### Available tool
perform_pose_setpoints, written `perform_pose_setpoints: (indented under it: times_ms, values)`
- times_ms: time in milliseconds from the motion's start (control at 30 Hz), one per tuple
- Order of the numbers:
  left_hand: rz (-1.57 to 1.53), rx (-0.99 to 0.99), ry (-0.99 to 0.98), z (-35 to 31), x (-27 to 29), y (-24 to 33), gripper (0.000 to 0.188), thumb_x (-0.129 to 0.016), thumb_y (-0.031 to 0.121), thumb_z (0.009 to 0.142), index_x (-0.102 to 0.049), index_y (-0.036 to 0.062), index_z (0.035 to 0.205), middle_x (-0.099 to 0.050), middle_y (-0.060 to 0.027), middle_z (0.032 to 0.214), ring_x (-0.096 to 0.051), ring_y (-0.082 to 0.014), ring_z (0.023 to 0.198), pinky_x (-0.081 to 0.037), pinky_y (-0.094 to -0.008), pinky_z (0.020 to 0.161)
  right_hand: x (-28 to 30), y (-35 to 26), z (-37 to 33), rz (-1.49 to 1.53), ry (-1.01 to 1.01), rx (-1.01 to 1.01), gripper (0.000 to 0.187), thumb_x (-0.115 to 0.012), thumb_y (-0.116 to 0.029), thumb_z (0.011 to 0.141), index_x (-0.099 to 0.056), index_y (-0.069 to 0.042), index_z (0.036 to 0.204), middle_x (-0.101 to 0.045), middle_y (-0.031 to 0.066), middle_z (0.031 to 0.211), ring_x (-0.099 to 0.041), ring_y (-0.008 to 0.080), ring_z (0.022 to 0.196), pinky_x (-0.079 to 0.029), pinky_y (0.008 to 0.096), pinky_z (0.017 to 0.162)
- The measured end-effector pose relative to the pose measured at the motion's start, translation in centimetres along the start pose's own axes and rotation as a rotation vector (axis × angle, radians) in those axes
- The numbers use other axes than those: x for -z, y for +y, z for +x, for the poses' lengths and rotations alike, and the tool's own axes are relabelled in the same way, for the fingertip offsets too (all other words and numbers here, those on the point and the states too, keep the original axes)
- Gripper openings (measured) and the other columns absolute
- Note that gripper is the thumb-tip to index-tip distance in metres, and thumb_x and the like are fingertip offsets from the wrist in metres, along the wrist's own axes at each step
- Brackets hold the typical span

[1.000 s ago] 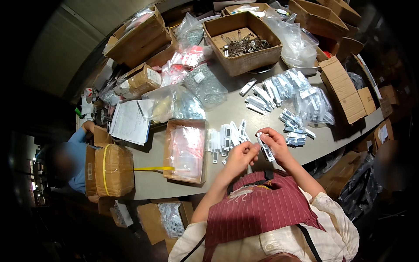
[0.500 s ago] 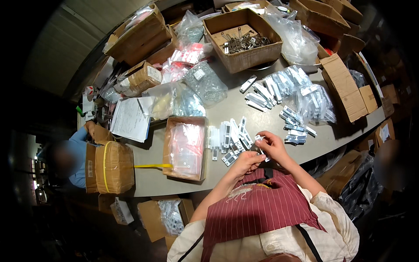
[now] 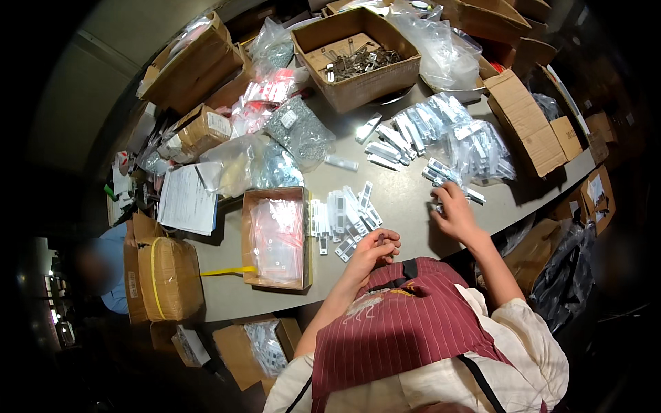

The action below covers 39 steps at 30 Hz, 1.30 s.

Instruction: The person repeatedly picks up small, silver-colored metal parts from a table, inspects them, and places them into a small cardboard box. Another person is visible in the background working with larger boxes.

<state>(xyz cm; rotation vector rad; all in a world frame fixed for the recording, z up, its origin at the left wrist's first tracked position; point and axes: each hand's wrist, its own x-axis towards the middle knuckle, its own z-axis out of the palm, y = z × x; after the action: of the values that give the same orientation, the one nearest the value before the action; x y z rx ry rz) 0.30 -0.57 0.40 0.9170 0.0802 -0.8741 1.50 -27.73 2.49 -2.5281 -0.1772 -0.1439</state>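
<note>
My right hand [image 3: 454, 215] reaches over a small pile of flat metal latch-like pieces [image 3: 435, 169] at the right. Its fingers are bent and apart, with the fingertips at the pile's near edge. Close to my apron, my left hand [image 3: 375, 255] is curled, and whatever its fingers hold is too small to make out. Beyond it lies a loose heap of white and grey rectangular pieces [image 3: 344, 219]. A single pale, slightly blurred piece [image 3: 341, 162] is farther back, apart from that heap.
An open carton [image 3: 308, 237] of clear, red-edged bags stands left of the heap. Farther back are bagged pieces [image 3: 478, 148] and a carton [image 3: 372, 89] of metal parts. Papers [image 3: 187, 199] lie at the left, near a taped box [image 3: 172, 279] and a person in a blue sleeve [image 3: 116, 292].
My right hand has left my left hand and moved right to the metal pile. The white piece between my hands is gone from there, and a pale piece now shows beyond the heap.
</note>
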Motion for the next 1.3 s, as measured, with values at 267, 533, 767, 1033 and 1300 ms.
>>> perform_pose_setpoints:
  times_ms: [267,533,767,1033,1300]
  values:
    - [0.206,0.111,0.055,1.6,-0.7,-0.9,0.020,-0.059,0.015,0.096,-0.059,0.0018,0.110,-0.063,-0.0052,0.095,-0.063,-0.0113,0.085,-0.049,-0.0235,0.071,-0.7,2.6,-3.6,-0.355,0.018,0.043,0.039,-0.069,-0.006,0.066,-0.052,0.000,0.101,-0.051,0.0198,0.103,-0.049,0.0386,0.101,-0.042,0.0474,0.086]
    - [0.234,-0.060,0.295,1.7,-1.2,-0.1,0.027,-0.064,0.023,0.097,-0.054,-0.0003,0.106,-0.062,-0.0066,0.087,-0.063,-0.0109,0.073,-0.048,-0.0216,0.054,-3.6,-3.5,-2.1,0.351,-0.180,-0.234,0.047,-0.076,-0.027,0.073,-0.045,-0.004,0.100,-0.060,0.0223,0.079,-0.061,0.0413,0.071,-0.048,0.0446,0.063]
    - [0.241,-0.165,0.385,2.1,-0.7,0.2,0.033,-0.073,0.020,0.090,-0.053,-0.0026,0.104,-0.061,-0.0053,0.077,-0.059,-0.0103,0.060,-0.049,-0.0221,0.052,-5.3,-4.5,-1.6,0.828,-0.276,-0.205,0.040,-0.078,-0.027,0.082,-0.052,-0.005,0.103,-0.061,0.0044,0.079,-0.061,0.0156,0.073,-0.049,0.0321,0.062]
    - [0.079,-0.259,0.253,1.5,-1.1,0.5,0.018,-0.069,0.009,0.092,-0.055,-0.0015,0.096,-0.064,-0.0084,0.079,-0.063,-0.0127,0.062,-0.052,-0.0238,0.055,-2.7,-5.5,-1.0,1.650,-0.413,-0.699,0.034,-0.070,-0.011,0.086,-0.060,-0.001,0.117,-0.065,0.0079,0.088,-0.063,0.0157,0.078,-0.051,0.0270,0.073]
    - [0.096,-0.341,0.267,1.3,-0.7,0.7,0.014,-0.067,0.004,0.091,-0.055,-0.0024,0.096,-0.065,-0.0112,0.082,-0.064,-0.0141,0.065,-0.056,-0.0240,0.056,-1.8,-5.8,-0.6,1.448,-0.561,-0.576,0.034,-0.065,-0.019,0.093,-0.065,0.004,0.119,-0.069,0.0101,0.101,-0.065,0.0161,0.090,-0.053,0.0305,0.080]
